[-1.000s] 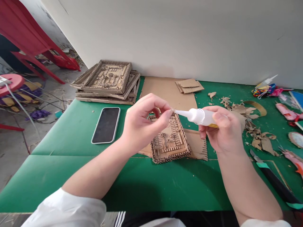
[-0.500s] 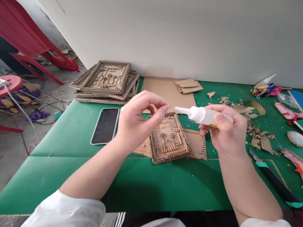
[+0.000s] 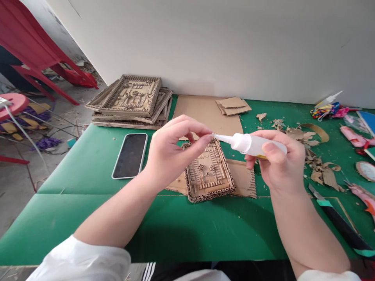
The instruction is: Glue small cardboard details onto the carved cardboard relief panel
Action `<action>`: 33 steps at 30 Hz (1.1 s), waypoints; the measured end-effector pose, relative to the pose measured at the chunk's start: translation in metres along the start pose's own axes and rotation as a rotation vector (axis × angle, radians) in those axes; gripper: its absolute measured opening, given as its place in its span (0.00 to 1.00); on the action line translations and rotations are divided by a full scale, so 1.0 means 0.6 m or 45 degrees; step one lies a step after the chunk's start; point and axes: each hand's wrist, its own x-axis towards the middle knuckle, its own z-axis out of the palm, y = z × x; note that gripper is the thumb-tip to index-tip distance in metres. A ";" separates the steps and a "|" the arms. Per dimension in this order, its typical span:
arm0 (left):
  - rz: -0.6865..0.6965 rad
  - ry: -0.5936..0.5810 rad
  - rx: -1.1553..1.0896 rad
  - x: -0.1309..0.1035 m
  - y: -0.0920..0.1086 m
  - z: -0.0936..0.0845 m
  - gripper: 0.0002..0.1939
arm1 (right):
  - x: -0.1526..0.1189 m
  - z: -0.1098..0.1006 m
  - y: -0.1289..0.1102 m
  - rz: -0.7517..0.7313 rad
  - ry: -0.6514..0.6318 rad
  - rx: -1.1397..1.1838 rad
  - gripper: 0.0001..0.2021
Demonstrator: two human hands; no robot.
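In my right hand (image 3: 278, 164) is a white glue bottle (image 3: 254, 145), held sideways with its long nozzle pointing left. The nozzle tip meets the fingertips of my left hand (image 3: 178, 152). Thumb and forefinger of that hand are pinched together; whatever sits between them is too small to make out. Below both hands a small cardboard relief frame (image 3: 209, 171) with a ruffled corrugated border lies on the table. It rests across a flat cardboard strip (image 3: 244, 179), and my left fingers hide its upper left corner.
Stacked cardboard frames (image 3: 131, 97) stand at the back left, with a phone (image 3: 130, 156) in front. A cardboard sheet (image 3: 205, 113) and cut pieces (image 3: 233, 105) lie behind. Torn scraps (image 3: 322, 171), a utility knife (image 3: 340, 222) and pink-handled pliers (image 3: 361, 195) are on the right.
The bottle has shifted slightly left and my left hand slightly right, so the nozzle tip now meets the pinched fingertips, where a gap was before. The frame has stayed put.
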 end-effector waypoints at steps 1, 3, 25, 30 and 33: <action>-0.014 -0.015 -0.007 0.000 0.000 -0.001 0.04 | 0.000 0.000 -0.001 0.003 0.002 0.006 0.10; -0.048 -0.046 -0.027 0.001 0.001 -0.002 0.04 | 0.000 0.001 -0.002 0.009 -0.002 0.018 0.11; -0.057 -0.052 -0.031 0.000 0.002 0.000 0.05 | 0.007 -0.005 -0.003 0.124 -0.163 0.169 0.13; -0.075 -0.052 -0.101 -0.001 0.005 -0.001 0.04 | 0.010 -0.012 0.001 0.159 -0.175 0.162 0.15; -0.070 -0.044 -0.129 -0.002 0.008 -0.001 0.03 | 0.011 -0.014 0.003 0.146 -0.194 0.192 0.15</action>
